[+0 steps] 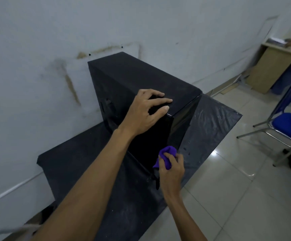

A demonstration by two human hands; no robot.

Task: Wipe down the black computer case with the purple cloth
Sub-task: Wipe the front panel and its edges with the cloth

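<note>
The black computer case (137, 79) stands upright on a black plastic sheet, close to the wall. My left hand (146, 110) rests on the near top edge of the case, fingers spread over the corner and bent at the tips. My right hand (171, 168) grips the bunched purple cloth (167, 153) and holds it against the lower part of the case's glossy front panel, near its right edge. Part of the cloth is hidden under my fingers.
The black plastic sheet (92, 171) covers the floor under the case. A stained white wall (54, 49) rises behind. A blue chair with metal legs (280, 122) stands at the right on the white tiled floor (237, 197). A wooden desk (270, 70) sits in the far right corner.
</note>
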